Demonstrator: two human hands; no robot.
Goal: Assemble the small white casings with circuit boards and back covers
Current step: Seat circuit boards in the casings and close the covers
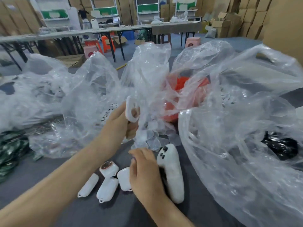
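My left hand (120, 122) grips a small white casing (131, 109) with an oval opening, raised in front of the plastic bags. My right hand (143, 167) rests low on the grey table (49, 174), fingers bent over a white casing (123, 179); whether it grips anything I cannot tell. Three more white casings lie to its left: one with a brown round insert facing up (108, 168), one in the middle (107, 189), and a narrow one (88, 185).
A white handheld controller (171, 171) with black buttons lies right of my right hand. Large clear plastic bags (229, 128) ring the work area, holding translucent pieces (153, 138), orange parts (185, 84), black parts (282, 146) and green boards (9, 149).
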